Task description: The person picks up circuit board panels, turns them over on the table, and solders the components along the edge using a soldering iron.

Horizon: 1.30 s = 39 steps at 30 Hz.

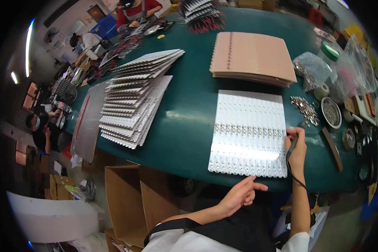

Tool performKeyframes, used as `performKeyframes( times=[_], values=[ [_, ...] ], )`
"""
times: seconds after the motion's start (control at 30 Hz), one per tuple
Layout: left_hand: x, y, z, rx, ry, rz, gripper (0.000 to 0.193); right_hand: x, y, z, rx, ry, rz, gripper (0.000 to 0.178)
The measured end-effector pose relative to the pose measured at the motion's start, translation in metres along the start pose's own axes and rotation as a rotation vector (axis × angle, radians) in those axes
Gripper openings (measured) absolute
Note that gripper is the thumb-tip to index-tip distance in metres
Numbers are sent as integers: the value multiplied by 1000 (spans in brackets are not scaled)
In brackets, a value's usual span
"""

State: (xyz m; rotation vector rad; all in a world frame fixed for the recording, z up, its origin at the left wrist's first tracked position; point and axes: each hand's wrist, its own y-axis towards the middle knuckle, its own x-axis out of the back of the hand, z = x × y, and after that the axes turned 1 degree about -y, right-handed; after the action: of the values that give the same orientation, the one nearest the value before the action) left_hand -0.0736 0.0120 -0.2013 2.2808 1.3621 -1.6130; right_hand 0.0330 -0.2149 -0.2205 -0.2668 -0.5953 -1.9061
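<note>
A white panel (250, 113) with rows of small shiny metal pieces lies on the green table in front of me. At its right edge, my right hand (297, 149) is closed round a pen-like tool (293, 145) with a dark cord running down past the wrist. By the panel's near edge is my left hand (241, 195), its index finger and thumb stretched out, the other fingers bent, nothing in it. Whether a fingertip touches the panel I cannot tell. Just beyond the right hand lies a heap of small metal parts (305, 110).
Pinkish-tan perforated sheets (256, 56) are stacked beyond the panel. Fanned white panels (134, 101) stand to the left. A white bowl of small parts (332, 112), a brown strip (332, 149) and plastic bags (315, 67) lie right. Cardboard boxes (122, 201) stand below the table; other people work farther off.
</note>
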Motion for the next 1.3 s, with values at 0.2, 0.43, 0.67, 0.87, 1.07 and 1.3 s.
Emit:
performKeyframes(
  times=[0.2, 0.43, 0.67, 0.87, 1.07, 1.3],
  values=[
    [25, -29, -2, -92, 651, 165, 29, 10, -9, -5, 41, -105, 1, 32],
    [56, -102, -134, -828, -43, -70, 48, 35, -47, 80, -16, 103, -8, 18],
    [58, -57, -149, -770, 996, -418, 25, -33, -93, 113, 191, 302, 142, 22],
    [44, -31, -126, -300, 815, -197, 7, -65, -90, 122, 255, 296, 260, 34],
    [43, -35, -130, -330, 987, -80, 5, -73, -101, 117, 273, 276, 298, 32],
    [65, -25, -150, -753, 1366, -397, 9, -57, -89, 124, 183, 166, 303, 27]
  ],
)
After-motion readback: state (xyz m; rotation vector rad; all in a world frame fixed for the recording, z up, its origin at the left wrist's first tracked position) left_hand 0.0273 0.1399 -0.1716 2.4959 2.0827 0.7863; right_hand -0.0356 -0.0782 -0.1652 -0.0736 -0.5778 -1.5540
